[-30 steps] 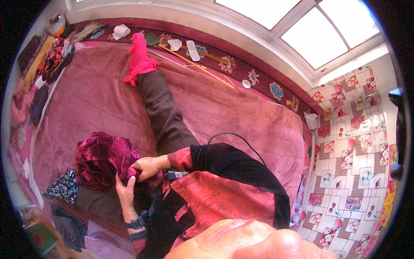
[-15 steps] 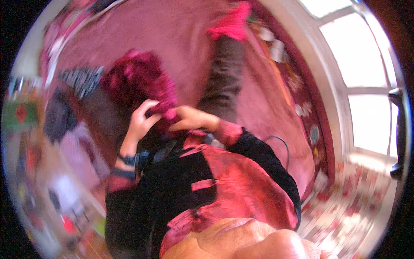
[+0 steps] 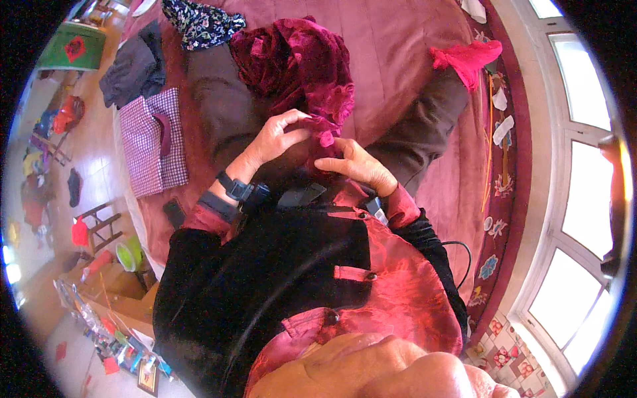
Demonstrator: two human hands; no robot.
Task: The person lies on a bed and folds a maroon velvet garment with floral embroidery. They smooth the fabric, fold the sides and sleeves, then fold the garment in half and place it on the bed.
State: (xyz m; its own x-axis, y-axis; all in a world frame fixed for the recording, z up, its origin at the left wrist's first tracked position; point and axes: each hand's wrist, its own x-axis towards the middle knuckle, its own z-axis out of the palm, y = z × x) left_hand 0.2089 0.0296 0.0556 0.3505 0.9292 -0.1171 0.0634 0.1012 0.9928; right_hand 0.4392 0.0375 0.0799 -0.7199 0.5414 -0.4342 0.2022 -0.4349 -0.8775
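A dark crimson velvet garment lies bunched over my lap and between my legs, with a gathered, shinier strip running down toward my waist. My left hand pinches the left side of that strip, thumb and fingers bent round its edge. From the right, my right hand grips the lower end of it, thumb below and fingers partly behind the cloth. A dark band with a black device wraps my left wrist. The garment's overall shape cannot be made out in the folds.
I sit on a bed with a pink cover. At left lie a folded checked cloth, a dark grey garment, a floral cloth and a dark flat object. A wooden stool stands below; windows line the right.
The blurred view has sharpened and swung, so the bed and hands appear farther right. Both hands keep hold of the velvet garment; the right-hand fingers now lie lower along the strip.
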